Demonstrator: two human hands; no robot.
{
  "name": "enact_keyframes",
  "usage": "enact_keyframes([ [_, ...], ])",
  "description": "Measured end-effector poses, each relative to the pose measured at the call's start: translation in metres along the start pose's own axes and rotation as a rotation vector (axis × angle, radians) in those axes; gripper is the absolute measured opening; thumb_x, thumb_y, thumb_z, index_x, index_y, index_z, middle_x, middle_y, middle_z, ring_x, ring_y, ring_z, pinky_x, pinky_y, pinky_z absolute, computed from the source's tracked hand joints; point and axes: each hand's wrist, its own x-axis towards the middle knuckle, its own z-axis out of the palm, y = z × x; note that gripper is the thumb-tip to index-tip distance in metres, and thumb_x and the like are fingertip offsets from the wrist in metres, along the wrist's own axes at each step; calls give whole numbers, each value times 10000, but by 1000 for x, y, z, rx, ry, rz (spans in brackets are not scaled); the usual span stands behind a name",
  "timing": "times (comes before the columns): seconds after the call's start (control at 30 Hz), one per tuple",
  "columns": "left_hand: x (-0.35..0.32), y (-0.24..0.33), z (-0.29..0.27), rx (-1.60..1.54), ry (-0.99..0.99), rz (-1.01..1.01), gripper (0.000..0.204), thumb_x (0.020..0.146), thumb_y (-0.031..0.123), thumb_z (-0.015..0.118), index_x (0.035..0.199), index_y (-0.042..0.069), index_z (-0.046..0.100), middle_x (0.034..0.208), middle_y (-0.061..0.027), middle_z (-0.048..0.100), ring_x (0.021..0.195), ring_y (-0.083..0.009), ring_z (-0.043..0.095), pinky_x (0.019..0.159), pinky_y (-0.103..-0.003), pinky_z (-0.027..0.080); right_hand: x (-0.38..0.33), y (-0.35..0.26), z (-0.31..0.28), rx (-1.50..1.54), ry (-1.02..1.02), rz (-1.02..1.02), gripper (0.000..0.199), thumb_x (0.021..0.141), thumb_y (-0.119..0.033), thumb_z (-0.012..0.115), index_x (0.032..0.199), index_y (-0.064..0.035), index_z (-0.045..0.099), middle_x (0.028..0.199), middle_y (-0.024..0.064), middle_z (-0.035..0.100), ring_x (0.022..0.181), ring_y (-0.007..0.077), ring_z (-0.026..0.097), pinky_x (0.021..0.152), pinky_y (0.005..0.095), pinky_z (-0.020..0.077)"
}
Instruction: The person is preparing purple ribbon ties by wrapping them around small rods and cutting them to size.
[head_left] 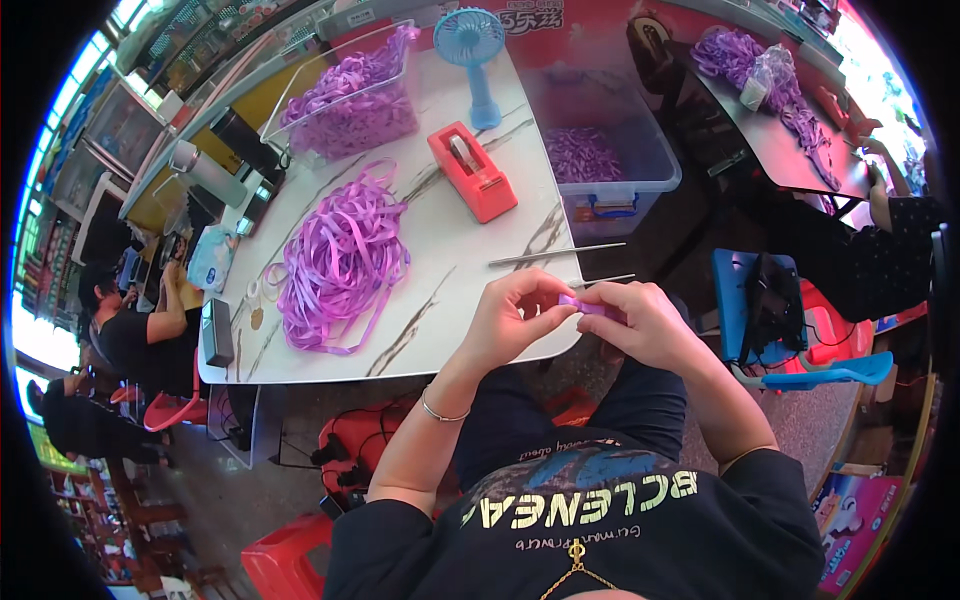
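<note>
Left hand (pixel 520 318) and right hand (pixel 640 322) together — pinching a purple strip (pixel 568 301). Far left, clear bin (pixel 413 105) heaped with ribbon (pixel 345 85); to its right, tub (pixel 625 115) holding purple pieces (pixel 582 155).

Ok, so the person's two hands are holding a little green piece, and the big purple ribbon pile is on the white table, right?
Almost: the little piece held by the left hand and right hand is purple, not green, as the head view shows. The big purple ribbon pile is on the white table, just as you said.
</note>
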Motion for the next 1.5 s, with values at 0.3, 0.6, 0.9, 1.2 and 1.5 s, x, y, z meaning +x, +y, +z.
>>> enact_keyframes([
  [0.3, -15, 89, 0, 83, 136, 558, 656, 783, 565, 548, 1090, -13, 593, 1059, -161, 518, 835, -241, 558, 681, -314, 445, 38, 27, -34, -139, -137, -90, 209, 790, -219, 625, 914, -54, 656, 698, 119, 624, 634, 226, 611, 606, 300, 463],
  [0.6, -51, 163, 74, -306, 337, 634, 312, 930, 335, 366, 729, 128, 484, 796, -49, 537, 729, -218, 511, 569, -307, 420, 129, 36, -67, -701, 594, -391, 371, 802, -207, 617, 1143, -76, 550, 1121, 117, 567, 1031, 271, 534, 870, 350, 418],
  [0.9, -54, 161, 71, -353, 250, 692, 312, 942, 304, 362, 710, 123, 466, 750, -48, 553, 679, -209, 528, 579, -304, 413, 109, 18, 7, 20, 212, -339, 143, 807, 0, 578, 933, -5, 645, 754, 64, 636, 643, 82, 570, 584, 225, 463],
  [1.2, -35, 154, 53, -405, 208, 745, 318, 954, 272, 358, 691, 117, 447, 704, -47, 569, 628, -199, 546, 589, -301, 407, 67, 21, 75, 187, -166, -223, 109, 831, -64, 555, 886, -18, 637, 708, 79, 639, 574, 145, 599, 542, 261, 472],
  [1.5, -44, 75, -35, 789, 71, 455, 203, 695, 153, 698, 662, 77, 513, 751, -53, 574, 709, -248, 574, 616, -350, 444, 63, 26, 84, 140, -19, -332, 89, 733, -55, 675, 809, -20, 646, 698, 95, 630, 603, 187, 602, 553, 279, 466],
])
